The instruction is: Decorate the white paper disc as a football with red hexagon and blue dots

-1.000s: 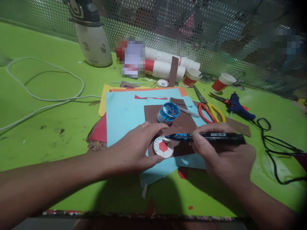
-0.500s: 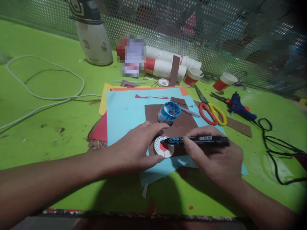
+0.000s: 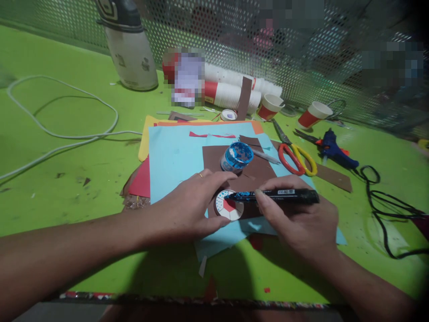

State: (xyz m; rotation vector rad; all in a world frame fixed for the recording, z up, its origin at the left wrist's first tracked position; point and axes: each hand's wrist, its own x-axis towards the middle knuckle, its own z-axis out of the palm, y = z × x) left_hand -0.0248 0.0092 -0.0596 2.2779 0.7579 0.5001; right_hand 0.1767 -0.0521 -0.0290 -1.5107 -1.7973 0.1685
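In the head view, a small round white disc (image 3: 237,212) lies on brown sheet material. It has a red centre, dark dividing lines and blue dots in its upper left sections. My left hand (image 3: 187,203) grips its left side, thumb at the lower edge and fingers curved around the top. Pinched in my right hand (image 3: 298,219) is a black marker pen (image 3: 284,196), held nearly level with its tip at the disc's upper middle. Just beyond the disc stands an uncapped pot of blue paint (image 3: 236,157), its rim smeared blue.
Light blue sheets (image 3: 167,156) lie under the brown piece (image 3: 212,156). Scissors (image 3: 296,158), a blue glue gun (image 3: 337,150) with a black cord and two paper cups (image 3: 270,107) are at the right. Stacked cups (image 3: 234,96) and a white-bodied container (image 3: 132,58) stand behind. A pale cable (image 3: 67,134) loops left.
The marker and my right hand have shifted very slightly left, and the pen has rolled a little in the fingers. My left hand and the disc keep their place.
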